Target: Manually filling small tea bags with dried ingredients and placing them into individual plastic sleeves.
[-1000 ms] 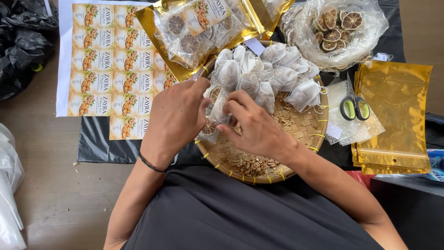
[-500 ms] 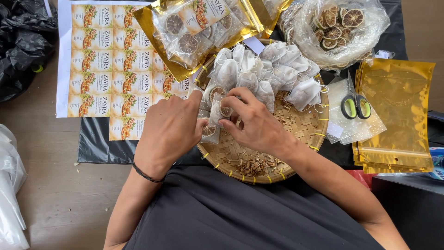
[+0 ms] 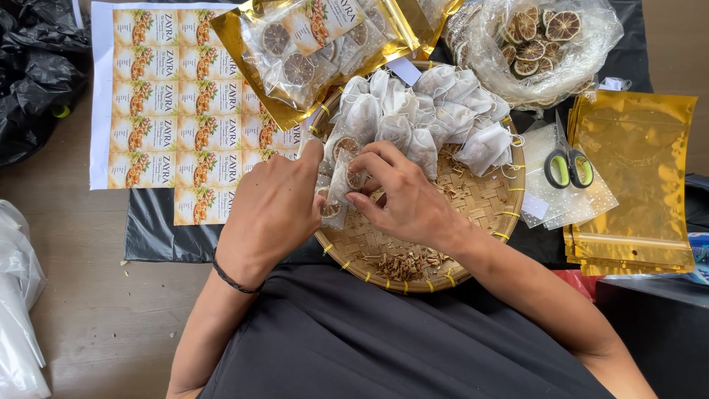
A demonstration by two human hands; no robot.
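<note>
left hand and right hand pinched small clear sachet | over woven tray | white pouches heaped behind | scissors right

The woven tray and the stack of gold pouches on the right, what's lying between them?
In the head view, green-handled scissors lie on clear dotted bags, between the woven tray and the gold pouches.
</note>
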